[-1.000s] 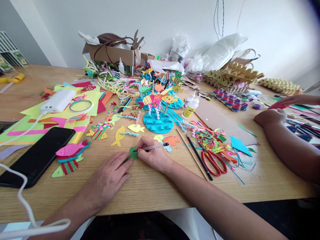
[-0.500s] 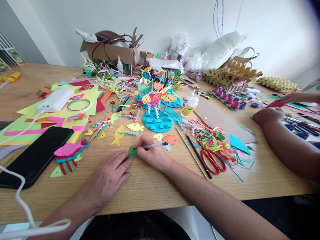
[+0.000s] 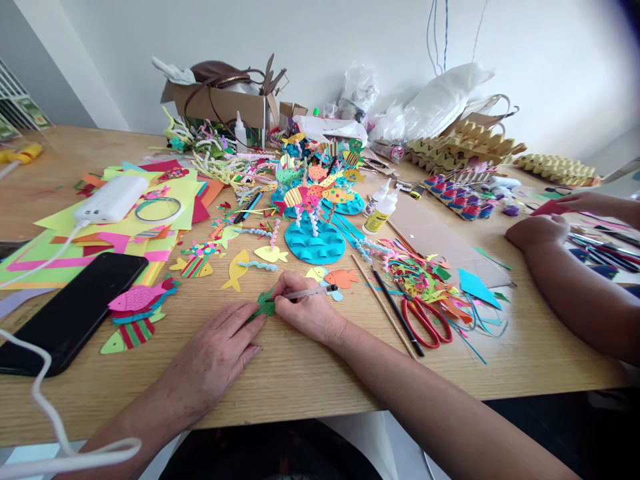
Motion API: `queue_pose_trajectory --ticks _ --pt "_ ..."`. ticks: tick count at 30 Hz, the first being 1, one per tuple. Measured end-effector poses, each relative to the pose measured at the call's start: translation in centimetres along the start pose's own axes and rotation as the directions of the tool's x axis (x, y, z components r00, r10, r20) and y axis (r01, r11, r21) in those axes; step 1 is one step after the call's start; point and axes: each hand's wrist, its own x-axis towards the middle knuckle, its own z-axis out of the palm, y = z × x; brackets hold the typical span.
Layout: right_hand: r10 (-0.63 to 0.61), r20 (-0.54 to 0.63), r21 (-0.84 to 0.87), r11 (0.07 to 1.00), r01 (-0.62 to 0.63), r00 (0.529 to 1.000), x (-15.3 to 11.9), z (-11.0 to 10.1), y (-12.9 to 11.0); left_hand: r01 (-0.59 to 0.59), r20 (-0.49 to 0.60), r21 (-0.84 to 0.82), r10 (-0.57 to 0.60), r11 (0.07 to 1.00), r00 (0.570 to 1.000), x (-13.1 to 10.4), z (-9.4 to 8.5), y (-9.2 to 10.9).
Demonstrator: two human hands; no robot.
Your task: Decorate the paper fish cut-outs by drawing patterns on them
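Note:
My right hand (image 3: 307, 310) grips a pen (image 3: 310, 291) with a clear barrel and a dark end, its writing tip down at a small green paper cutout (image 3: 267, 305). This cutout looks like a fish, partly covered by fingers. From the left, my left hand (image 3: 220, 347) pins it to the table with its fingertips. Just beyond my hands lie an orange paper fish (image 3: 341, 279) and a yellow paper fish (image 3: 236, 270) with a twisted pipe cleaner. Behind them stands a blue wavy base (image 3: 315, 241) carrying paper fish on curled pipe cleaners.
Red-handled scissors (image 3: 427, 323), a black pencil (image 3: 400, 313) and paper scraps (image 3: 420, 280) lie to the right. A black phone (image 3: 75, 313) and coloured paper sheets (image 3: 45, 250) occupy the left. Glue bottles (image 3: 380, 212) stand behind. Another person's arm (image 3: 565, 287) rests at far right.
The pen's back end has shifted slightly as my right hand makes a small movement over the green fish. My left hand stays in place.

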Motion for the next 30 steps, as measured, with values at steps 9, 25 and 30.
queue_pose_trajectory --ticks 9,25,30 --pt "-0.017 -0.007 -0.035 0.999 0.017 1.000 -0.05 0.01 -0.21 -0.011 -0.020 -0.004 0.011 1.000 1.000 0.10 -0.09 0.13" --pt "-0.030 0.032 -0.025 0.999 0.031 0.999 -0.11 -0.02 0.00 -0.018 0.004 0.010 0.018 1.000 1.000 0.03 -0.03 0.00" --pt "-0.015 -0.004 0.008 1.000 0.015 1.000 -0.06 -0.09 0.06 -0.015 -0.002 0.025 0.015 1.000 1.000 -0.06 0.10 -0.03"
